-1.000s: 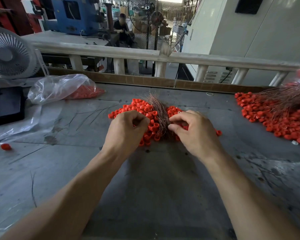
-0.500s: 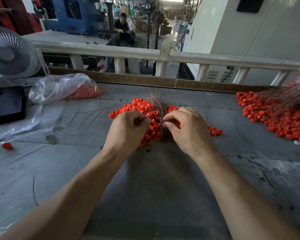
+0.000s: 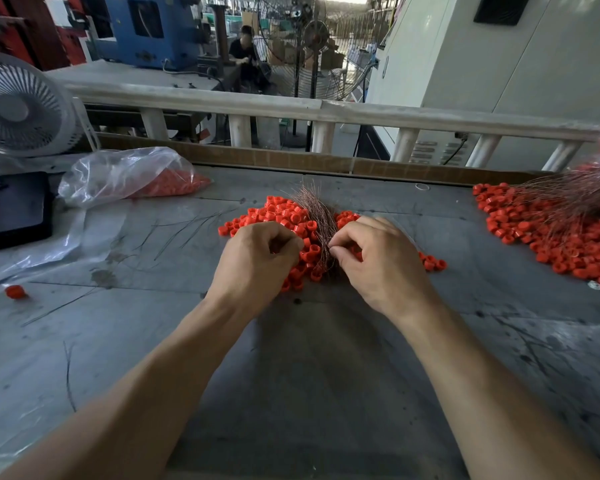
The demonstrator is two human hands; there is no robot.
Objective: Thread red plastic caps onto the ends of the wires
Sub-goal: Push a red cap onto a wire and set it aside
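A heap of red plastic caps point(image 3: 280, 213) lies mid-table, with a bundle of thin copper wires point(image 3: 317, 216) lying across it. My left hand point(image 3: 257, 261) rests on the heap's left side with its fingers curled; what they hold is hidden. My right hand point(image 3: 378, 258) sits at the right of the bundle, its thumb and forefinger pinching a wire at the bundle's edge. The two hands are a few centimetres apart.
Far right lies a second heap of red caps with wires point(image 3: 555, 223). A clear plastic bag of caps point(image 3: 129, 176) lies far left, beside a black tray point(image 3: 13, 209) and a white fan point(image 3: 18, 109). One loose cap point(image 3: 15, 291) and stray wires point(image 3: 184, 226) lie left.
My right hand has shifted left, closer to the wire bundle, and its fingers have closed on a wire. My left hand has stayed almost still.
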